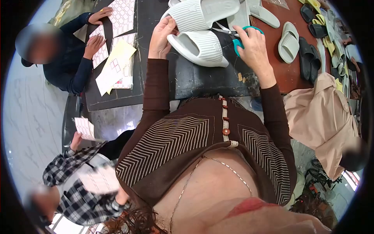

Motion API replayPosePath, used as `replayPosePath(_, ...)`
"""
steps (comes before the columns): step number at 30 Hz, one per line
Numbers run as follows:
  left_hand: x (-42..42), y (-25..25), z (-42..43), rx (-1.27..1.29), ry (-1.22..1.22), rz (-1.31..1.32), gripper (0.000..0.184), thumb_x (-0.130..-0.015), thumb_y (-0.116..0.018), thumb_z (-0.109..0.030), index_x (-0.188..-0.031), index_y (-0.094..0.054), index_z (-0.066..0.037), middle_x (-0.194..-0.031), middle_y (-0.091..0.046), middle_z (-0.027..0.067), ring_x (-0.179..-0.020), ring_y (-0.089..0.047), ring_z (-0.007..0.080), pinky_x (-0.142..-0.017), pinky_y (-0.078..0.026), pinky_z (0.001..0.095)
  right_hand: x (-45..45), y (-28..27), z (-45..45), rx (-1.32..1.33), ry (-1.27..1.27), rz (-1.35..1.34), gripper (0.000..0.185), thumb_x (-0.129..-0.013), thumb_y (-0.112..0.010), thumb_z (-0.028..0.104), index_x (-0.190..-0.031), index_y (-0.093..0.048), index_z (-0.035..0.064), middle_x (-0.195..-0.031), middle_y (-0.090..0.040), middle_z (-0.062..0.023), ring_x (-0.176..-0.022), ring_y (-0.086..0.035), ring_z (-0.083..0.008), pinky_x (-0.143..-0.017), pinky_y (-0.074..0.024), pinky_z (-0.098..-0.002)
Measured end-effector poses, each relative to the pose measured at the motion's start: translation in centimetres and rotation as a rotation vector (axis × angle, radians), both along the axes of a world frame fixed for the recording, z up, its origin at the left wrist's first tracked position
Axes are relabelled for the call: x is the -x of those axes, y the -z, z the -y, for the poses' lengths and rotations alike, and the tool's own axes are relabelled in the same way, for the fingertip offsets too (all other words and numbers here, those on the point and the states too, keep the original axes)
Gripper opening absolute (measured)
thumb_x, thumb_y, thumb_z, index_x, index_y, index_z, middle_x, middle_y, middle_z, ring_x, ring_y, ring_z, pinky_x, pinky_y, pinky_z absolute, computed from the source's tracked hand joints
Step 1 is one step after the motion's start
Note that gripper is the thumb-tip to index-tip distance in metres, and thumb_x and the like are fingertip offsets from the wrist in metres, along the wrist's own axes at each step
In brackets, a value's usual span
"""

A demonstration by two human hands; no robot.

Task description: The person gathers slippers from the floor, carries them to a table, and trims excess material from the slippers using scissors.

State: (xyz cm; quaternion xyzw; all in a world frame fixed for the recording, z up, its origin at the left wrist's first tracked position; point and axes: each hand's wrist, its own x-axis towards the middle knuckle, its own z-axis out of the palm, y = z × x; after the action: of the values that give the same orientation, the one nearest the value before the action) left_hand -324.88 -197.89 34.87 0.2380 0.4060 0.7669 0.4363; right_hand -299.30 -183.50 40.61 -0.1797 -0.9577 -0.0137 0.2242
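My left hand (160, 36) is closed, its fingers at the left edge of the upper light grey slide sandal (191, 15), which has a ribbed strap. Just below lies a second grey slide sandal (206, 46), its left end close to my left palm. My right hand (254, 46) is closed round the teal handles of a pair of scissors (237, 48). The scissor blades are parted and point left, between the two sandals. Where exactly my left fingertips press is partly hidden.
Sheets of printed labels (122, 17) and a yellow paper (124, 54) lie on the black table (187, 84) at left, beside a seated person (70, 58). Another person in a checked shirt (78, 199) holds sheets. More slides (289, 43) stand on the reddish-brown surface at right.
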Motion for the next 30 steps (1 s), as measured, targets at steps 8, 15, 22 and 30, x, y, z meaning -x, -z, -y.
replayPosePath(8, -0.2, 1.4, 0.8, -0.118, 0.085, 0.196, 0.040, -0.090, -0.059, -0.017, -0.122, -0.048, 0.003, -0.109, -0.061, 0.0113, -0.099, -0.059, 0.0164, -0.083, -0.049, 0.0274, -0.1, 1.0, -0.7, 0.041, -0.063, -0.016, 0.054, -0.068, -0.070, 0.011, -0.120, -0.054, 0.0140, -0.090, -0.052, -0.0084, -0.089, -0.052, -0.0256, -0.078, -0.0414, -0.0376)
replayPosePath(15, -1.0, 6.1, 2.4, 0.260, -0.018, -0.174, 0.035, -0.082, -0.060, -0.004, -0.114, -0.050, 0.007, -0.090, -0.064, 0.0072, -0.071, -0.059, 0.0114, -0.066, -0.049, 0.0240, 2.2, 0.5, 1.0, 0.132, -0.147, 0.092, 0.054, -0.071, -0.067, 0.009, -0.123, -0.052, 0.0124, -0.091, -0.055, -0.0113, -0.088, -0.054, -0.0292, -0.078, -0.0434, -0.0387)
replayPosePath(22, -3.0, 9.5, 7.1, 0.705, -0.290, -0.818, 0.028, -0.083, -0.057, -0.007, -0.107, -0.054, 0.006, -0.087, -0.066, 0.0090, -0.075, -0.062, 0.0135, -0.066, -0.049, 0.0256, 5.2, 2.6, 3.5, 0.100, -0.307, 0.269, 0.038, -0.070, -0.067, 0.013, -0.106, -0.056, 0.0097, -0.086, -0.057, -0.0094, -0.086, -0.057, -0.0268, -0.074, -0.0458, -0.0374)
replayPosePath(30, -2.5, 10.7, 9.7, 0.535, -0.510, -0.255, 0.020, -0.086, -0.050, -0.004, -0.103, -0.057, 0.003, -0.082, -0.064, 0.0074, -0.071, -0.058, 0.0108, -0.065, -0.048, 0.0251, 10.6, 4.4, 4.7, 0.111, -0.359, 0.625, 0.032, -0.076, -0.061, 0.013, -0.107, -0.060, 0.0081, -0.090, -0.061, -0.0129, -0.091, -0.060, -0.0292, -0.079, -0.0480, -0.0400)
